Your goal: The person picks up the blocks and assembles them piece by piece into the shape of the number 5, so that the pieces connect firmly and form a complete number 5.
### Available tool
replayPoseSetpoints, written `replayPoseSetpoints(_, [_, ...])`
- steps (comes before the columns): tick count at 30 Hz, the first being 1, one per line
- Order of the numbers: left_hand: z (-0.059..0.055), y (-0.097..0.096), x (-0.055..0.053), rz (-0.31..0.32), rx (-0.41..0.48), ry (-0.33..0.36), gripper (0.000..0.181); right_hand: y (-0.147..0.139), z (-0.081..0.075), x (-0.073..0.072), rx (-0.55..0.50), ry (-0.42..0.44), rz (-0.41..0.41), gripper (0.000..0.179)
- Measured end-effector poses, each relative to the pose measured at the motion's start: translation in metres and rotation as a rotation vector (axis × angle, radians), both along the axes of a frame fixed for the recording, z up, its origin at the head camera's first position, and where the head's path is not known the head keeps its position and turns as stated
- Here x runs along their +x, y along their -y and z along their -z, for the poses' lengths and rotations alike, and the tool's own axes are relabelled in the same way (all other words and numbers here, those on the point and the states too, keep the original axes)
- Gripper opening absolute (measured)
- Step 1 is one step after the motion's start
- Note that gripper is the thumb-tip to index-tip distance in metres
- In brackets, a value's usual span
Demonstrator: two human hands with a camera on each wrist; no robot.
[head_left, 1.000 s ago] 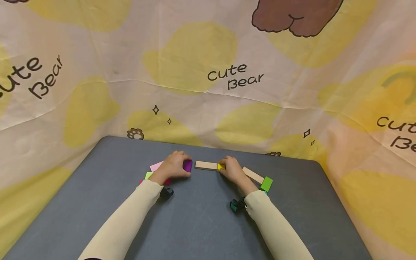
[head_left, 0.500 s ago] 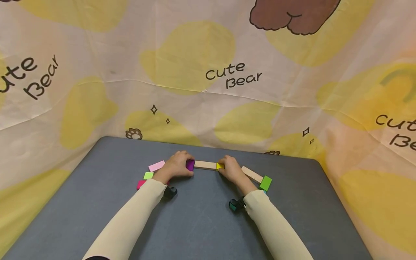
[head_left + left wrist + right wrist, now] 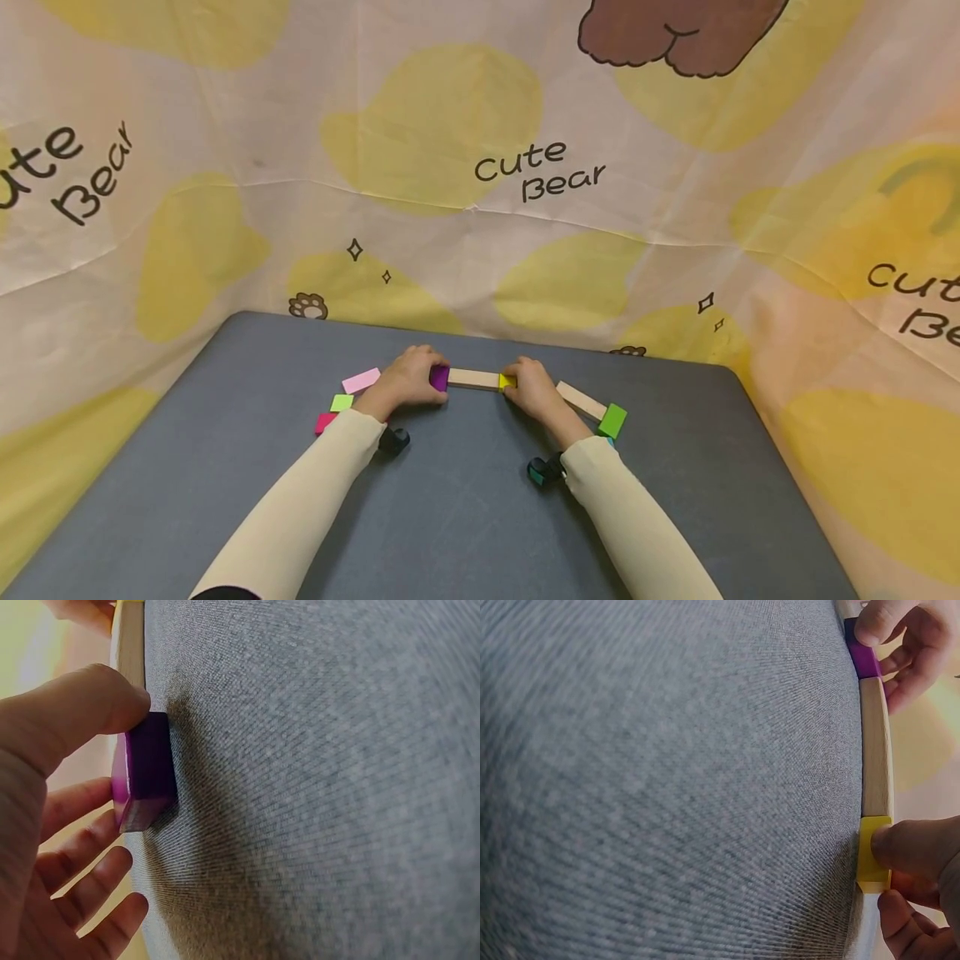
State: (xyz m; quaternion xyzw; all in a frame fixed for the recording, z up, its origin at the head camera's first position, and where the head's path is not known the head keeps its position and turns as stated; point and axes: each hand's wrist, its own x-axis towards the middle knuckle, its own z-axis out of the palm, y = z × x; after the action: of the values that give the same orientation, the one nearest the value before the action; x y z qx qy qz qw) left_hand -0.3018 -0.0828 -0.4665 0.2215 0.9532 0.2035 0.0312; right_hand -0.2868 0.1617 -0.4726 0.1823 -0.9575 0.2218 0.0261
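In the head view my left hand (image 3: 408, 379) holds a purple block (image 3: 439, 378) at the far side of the table. The left wrist view has the thumb on one edge of the purple block (image 3: 152, 761) and a fingertip on its other side. My right hand (image 3: 537, 390) pinches a yellow block (image 3: 507, 382), thumb on its near face in the right wrist view. Between the two blocks lies a plain wooden plank (image 3: 474, 379), in line with them. Its ends meet the purple block and the yellow block (image 3: 873, 851) in the right wrist view.
Left of my left hand lie a pink block (image 3: 362, 381), a lime block (image 3: 342, 403) and a red block (image 3: 325, 423). Beyond my right hand, another wooden plank (image 3: 582, 402) slants toward a green block (image 3: 612, 422). A printed cloth (image 3: 450, 275) hangs behind the grey table (image 3: 465, 517).
My left hand has moved right with the purple block, closing the gap to the wooden plank's left end. My right hand has stayed at the yellow block.
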Motion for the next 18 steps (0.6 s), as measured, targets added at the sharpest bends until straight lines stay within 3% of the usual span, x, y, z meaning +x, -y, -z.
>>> replayPoseSetpoints(8, [0.0,0.002,0.002,-0.01,0.01,0.014,0.058,0.001,0.001,-0.001,0.008,0.005,0.003,0.024])
replayPoseSetpoints(18, [-0.005,0.012,0.014,0.031,0.018,-0.052,0.054,0.0,0.0,-0.001,-0.007,0.013,0.007,0.024])
